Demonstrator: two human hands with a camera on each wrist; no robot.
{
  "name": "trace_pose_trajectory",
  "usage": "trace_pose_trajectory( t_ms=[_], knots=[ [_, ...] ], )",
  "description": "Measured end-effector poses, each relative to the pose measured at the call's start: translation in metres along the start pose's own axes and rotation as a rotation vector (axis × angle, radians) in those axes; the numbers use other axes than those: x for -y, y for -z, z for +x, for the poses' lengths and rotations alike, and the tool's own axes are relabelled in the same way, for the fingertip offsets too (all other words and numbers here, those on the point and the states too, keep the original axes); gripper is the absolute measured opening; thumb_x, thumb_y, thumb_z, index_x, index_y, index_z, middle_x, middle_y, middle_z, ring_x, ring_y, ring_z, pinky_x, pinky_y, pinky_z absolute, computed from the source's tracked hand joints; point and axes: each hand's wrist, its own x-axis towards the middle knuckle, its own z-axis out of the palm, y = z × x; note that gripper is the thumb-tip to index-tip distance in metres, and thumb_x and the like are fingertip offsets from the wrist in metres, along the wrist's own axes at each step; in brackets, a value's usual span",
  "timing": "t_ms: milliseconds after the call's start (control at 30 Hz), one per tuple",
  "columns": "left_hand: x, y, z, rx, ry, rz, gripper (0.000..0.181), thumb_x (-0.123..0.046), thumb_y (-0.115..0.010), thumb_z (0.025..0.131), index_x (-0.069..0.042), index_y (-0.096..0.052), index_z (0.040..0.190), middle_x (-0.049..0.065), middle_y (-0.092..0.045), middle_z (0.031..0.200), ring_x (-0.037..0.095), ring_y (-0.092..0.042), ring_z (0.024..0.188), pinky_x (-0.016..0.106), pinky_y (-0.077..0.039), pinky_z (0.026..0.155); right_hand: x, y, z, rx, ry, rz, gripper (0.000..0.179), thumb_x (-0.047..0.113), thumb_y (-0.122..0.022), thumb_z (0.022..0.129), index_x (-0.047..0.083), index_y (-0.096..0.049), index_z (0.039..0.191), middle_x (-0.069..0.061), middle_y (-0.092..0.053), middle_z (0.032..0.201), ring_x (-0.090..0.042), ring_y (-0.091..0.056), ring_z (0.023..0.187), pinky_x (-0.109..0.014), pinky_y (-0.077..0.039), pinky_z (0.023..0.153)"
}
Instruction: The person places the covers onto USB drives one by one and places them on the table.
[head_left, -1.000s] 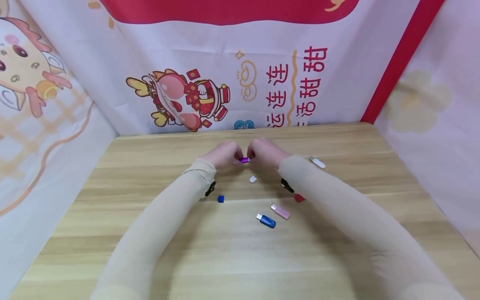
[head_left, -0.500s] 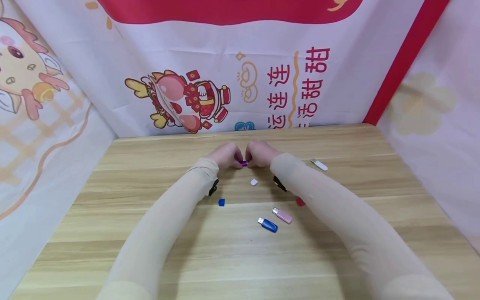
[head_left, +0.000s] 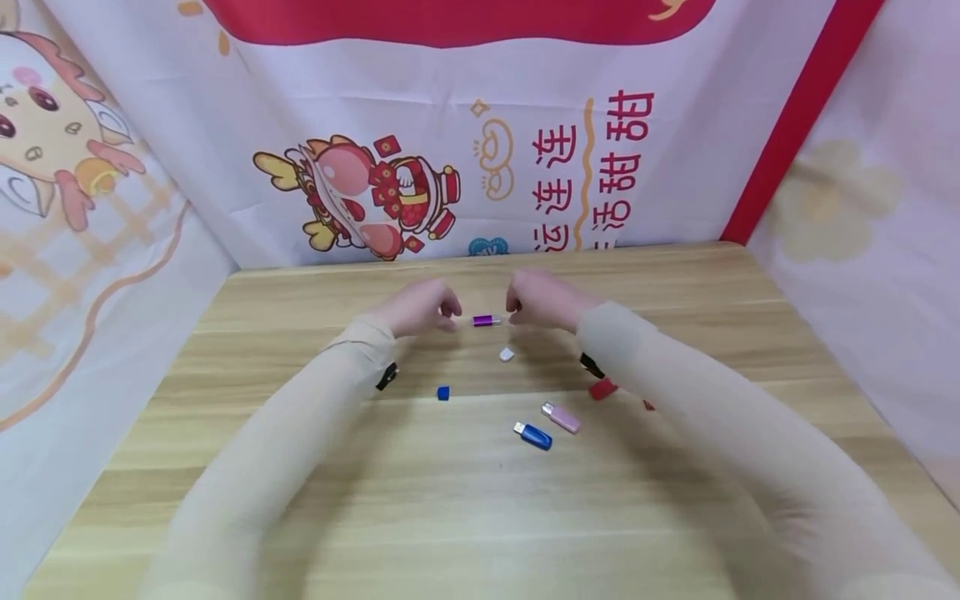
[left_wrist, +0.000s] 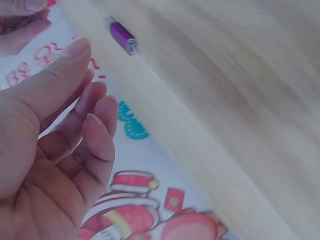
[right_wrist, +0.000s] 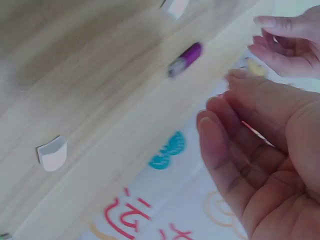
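A purple USB stick with its metal plug bare lies on the table between the two hands, touched by neither. Left of it my left hand hovers with relaxed, slightly bent fingers and nothing in them. To the right, my right hand hangs loosely curled; the right wrist view shows nothing in its fingers. Nearer to me sits a small white cap. A second white cap-like piece shows in the right wrist view, hidden from the head view.
A blue cap, a blue USB stick and a pink USB stick lie nearer on the wooden table. By the right sleeve are a red piece and a smaller red one. Printed cloth hangs behind.
Both hands have let go of the purple USB stick and drawn apart, the left hand leftward and the right hand rightward. The white USB stick at the right is now hidden behind the right arm.
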Motion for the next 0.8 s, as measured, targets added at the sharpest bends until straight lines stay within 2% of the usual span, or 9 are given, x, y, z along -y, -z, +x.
trace_pose_trajectory(
  t_ms=[167, 267, 367, 533, 667, 800],
  knots=[
    [-0.002, -0.003, -0.043, 0.011, -0.034, 0.046, 0.028, -0.017, -0.079, 0.086, -0.008, -0.075, 0.112, 0.005, -0.071, 0.099, 0.020, -0.062, 0.089, 0.037, -0.052, 0.086, 0.017, -0.001, -0.039, 0.001, -0.019, -0.029, 0.008, 0.012, -0.076, 0.088, 0.011, -0.078, 0.096, 0.000, -0.070, 0.087, -0.014, -0.064, 0.080, -0.030, -0.055, 0.077],
    [-0.002, -0.012, -0.066, 0.021, -0.054, 0.046, 0.029, -0.018, -0.079, 0.086, -0.008, -0.074, 0.113, 0.006, -0.072, 0.103, 0.018, -0.062, 0.089, 0.037, -0.053, 0.086, 0.025, -0.011, -0.060, 0.010, -0.001, -0.042, 0.006, 0.014, -0.076, 0.089, 0.011, -0.079, 0.094, 0.001, -0.070, 0.085, -0.012, -0.064, 0.076, -0.029, -0.056, 0.074],
    [-0.003, -0.021, -0.084, 0.010, -0.080, 0.038, 0.032, -0.021, -0.081, 0.084, -0.008, -0.074, 0.113, 0.006, -0.072, 0.104, 0.017, -0.063, 0.088, 0.036, -0.054, 0.085, 0.031, -0.024, -0.079, 0.024, -0.004, -0.028, 0.005, 0.015, -0.075, 0.090, 0.012, -0.079, 0.090, 0.003, -0.069, 0.080, -0.010, -0.062, 0.070, -0.027, -0.055, 0.070],
    [-0.001, -0.037, -0.096, -0.023, -0.104, 0.038, 0.036, -0.025, -0.082, 0.083, -0.007, -0.074, 0.113, 0.004, -0.072, 0.103, 0.014, -0.064, 0.087, 0.035, -0.054, 0.082, 0.037, -0.046, -0.105, 0.009, 0.003, -0.044, 0.008, 0.017, -0.076, 0.089, 0.011, -0.077, 0.083, 0.006, -0.064, 0.069, -0.010, -0.056, 0.059, -0.026, -0.049, 0.057],
    [-0.001, -0.047, -0.100, -0.027, -0.083, 0.029, 0.035, -0.024, -0.079, 0.086, -0.005, -0.072, 0.114, 0.003, -0.071, 0.102, 0.014, -0.063, 0.089, 0.036, -0.053, 0.084, 0.042, -0.058, -0.117, 0.005, -0.014, -0.026, 0.009, 0.019, -0.077, 0.088, 0.010, -0.077, 0.087, 0.005, -0.063, 0.070, -0.010, -0.053, 0.057, -0.026, -0.047, 0.056],
    [-0.002, -0.057, -0.102, -0.033, -0.059, 0.005, 0.035, -0.022, -0.078, 0.088, -0.004, -0.070, 0.117, 0.003, -0.070, 0.102, 0.015, -0.062, 0.089, 0.036, -0.053, 0.085, 0.047, -0.069, -0.125, 0.011, -0.035, 0.007, 0.011, 0.020, -0.077, 0.088, 0.011, -0.076, 0.082, 0.007, -0.060, 0.066, -0.011, -0.050, 0.054, -0.025, -0.042, 0.052]
  ],
)
